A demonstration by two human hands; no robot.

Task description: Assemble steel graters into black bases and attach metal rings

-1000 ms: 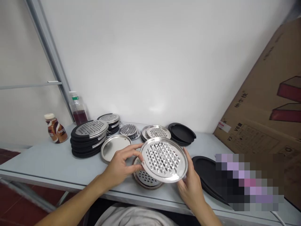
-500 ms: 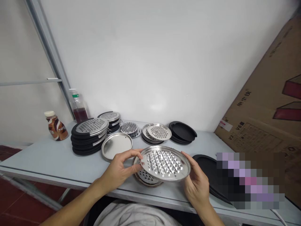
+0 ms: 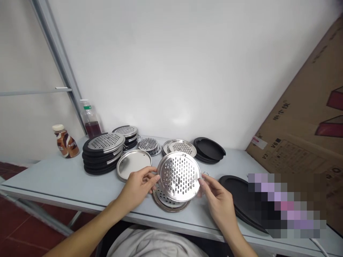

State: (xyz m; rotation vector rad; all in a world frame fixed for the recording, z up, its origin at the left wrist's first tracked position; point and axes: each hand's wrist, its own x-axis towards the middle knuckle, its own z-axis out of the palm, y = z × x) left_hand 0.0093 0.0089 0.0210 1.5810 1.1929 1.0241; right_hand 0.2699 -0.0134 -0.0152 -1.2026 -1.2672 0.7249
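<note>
A round metal grater plate is held up, tilted toward me, between both hands. My left hand pinches its left rim, and my right hand grips the right rim, where a small wire loop sticks out. Beneath it, another perforated grater disc rests on a brownish ring on the table, partly covered by the held plate. Left of that lies a shallow metal dish. Behind are metal grater plates in a stack and smaller grater discs.
Black-rimmed graters are stacked at the left and behind. Black round trays lie at the back and right, beside a blurred-out area. Two bottles stand far left; a large cardboard box leans at right.
The grater plate has tipped up from nearly flat to face me more and moved slightly left. My right hand has moved left, its thumb now on the front of the rim.
</note>
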